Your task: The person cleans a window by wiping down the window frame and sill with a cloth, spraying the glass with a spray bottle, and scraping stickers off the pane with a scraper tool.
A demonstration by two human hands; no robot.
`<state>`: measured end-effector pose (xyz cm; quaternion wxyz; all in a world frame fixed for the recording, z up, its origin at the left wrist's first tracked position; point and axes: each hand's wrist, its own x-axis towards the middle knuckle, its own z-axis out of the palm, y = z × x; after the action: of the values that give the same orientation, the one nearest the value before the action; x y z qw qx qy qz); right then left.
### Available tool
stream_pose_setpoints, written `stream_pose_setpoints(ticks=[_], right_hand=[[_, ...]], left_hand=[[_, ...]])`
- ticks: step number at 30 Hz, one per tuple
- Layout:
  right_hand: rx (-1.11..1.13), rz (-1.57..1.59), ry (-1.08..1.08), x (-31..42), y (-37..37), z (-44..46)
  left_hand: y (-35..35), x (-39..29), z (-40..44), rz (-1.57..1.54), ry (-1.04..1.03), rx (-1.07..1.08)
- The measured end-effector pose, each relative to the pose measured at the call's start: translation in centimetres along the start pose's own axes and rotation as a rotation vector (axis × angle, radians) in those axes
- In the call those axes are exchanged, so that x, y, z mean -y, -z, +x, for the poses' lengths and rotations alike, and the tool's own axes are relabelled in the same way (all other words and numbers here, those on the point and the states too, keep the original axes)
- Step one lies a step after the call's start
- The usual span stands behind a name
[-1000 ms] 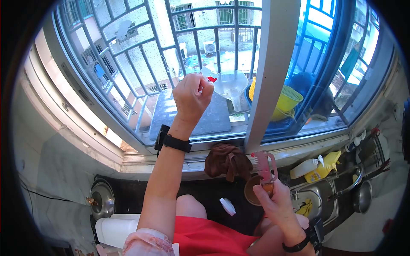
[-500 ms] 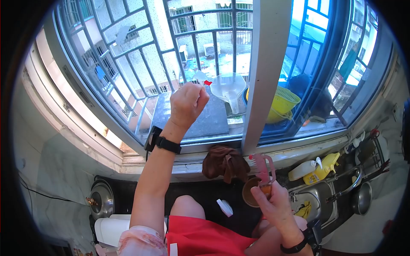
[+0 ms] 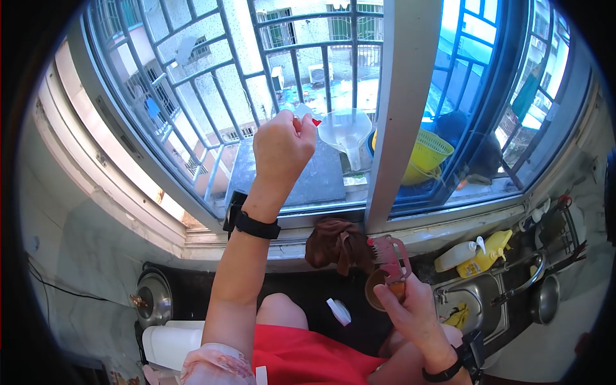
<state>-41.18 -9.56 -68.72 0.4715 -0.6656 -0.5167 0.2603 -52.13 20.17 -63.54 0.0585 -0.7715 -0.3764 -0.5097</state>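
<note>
My left hand [image 3: 282, 147] is raised in front of the window glass, its fingers closed in a fist. A small red piece [image 3: 316, 122] and a pale bit show at its fingertips; I cannot make out what they belong to. Lower right, my right hand [image 3: 414, 311] grips a pink see-through brush [image 3: 389, 256] with a loop handle and a row of bristles along its left side. Just behind the brush stands a brown bowl [image 3: 373, 290]. A crumpled brown cloth [image 3: 340, 244] hangs at the sill, left of the brush.
A window frame post [image 3: 404, 109] rises mid-view, with metal bars outside. Beyond the glass are a clear plastic scoop [image 3: 346, 131] and a yellow basket [image 3: 427, 154]. A sink [image 3: 478, 308], bottles [image 3: 491, 253], a lidded pot [image 3: 154, 298] and a small white item [image 3: 339, 312] are on the counter.
My left hand has turned a little and risen slightly at the glass. The brush in my right hand has tipped, and its top is slightly lower.
</note>
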Motion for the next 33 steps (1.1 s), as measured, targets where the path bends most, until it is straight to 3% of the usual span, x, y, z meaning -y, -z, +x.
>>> stream_pose_setpoints(ticks=[8,14,17,20,22,24,26,31,33], right_hand=[[-0.011,0.020,-0.002,-0.3,0.0,-0.3],[-0.011,0.007,-0.024,0.0,0.0,0.2],[-0.006,-0.004,-0.028,0.0,-0.1,0.4],[-0.052,-0.016,-0.003,-0.4,-0.4,0.6],[-0.124,0.039,-0.041,-1.1,-0.4,0.6],[-0.224,0.173,-0.156,-1.8,-0.8,0.2],[-0.269,0.111,-0.090,-2.1,-0.6,0.2],[-0.138,0.211,-0.044,-0.2,-0.4,0.3],[-0.128,0.307,-0.051,-0.4,-0.9,0.3]], left_hand=[[-1.9,0.4,-1.2,-0.083,-0.248,-0.148],[-2.2,1.1,-1.9,-0.174,-0.383,-0.084],[-2.4,1.3,-2.5,-0.223,-0.398,-0.026],[-3.7,1.4,-6.8,-0.230,-0.572,0.237],[-3.4,0.5,-10.8,-0.343,-0.429,0.376],[-1.7,-1.4,-12.6,-0.698,-0.270,0.513],[1.2,-3.5,-13.4,-0.964,-0.136,0.720],[4.4,-5.9,-15.2,-1.159,0.227,0.888],[5.3,-6.0,-14.7,-1.181,0.281,0.902]])
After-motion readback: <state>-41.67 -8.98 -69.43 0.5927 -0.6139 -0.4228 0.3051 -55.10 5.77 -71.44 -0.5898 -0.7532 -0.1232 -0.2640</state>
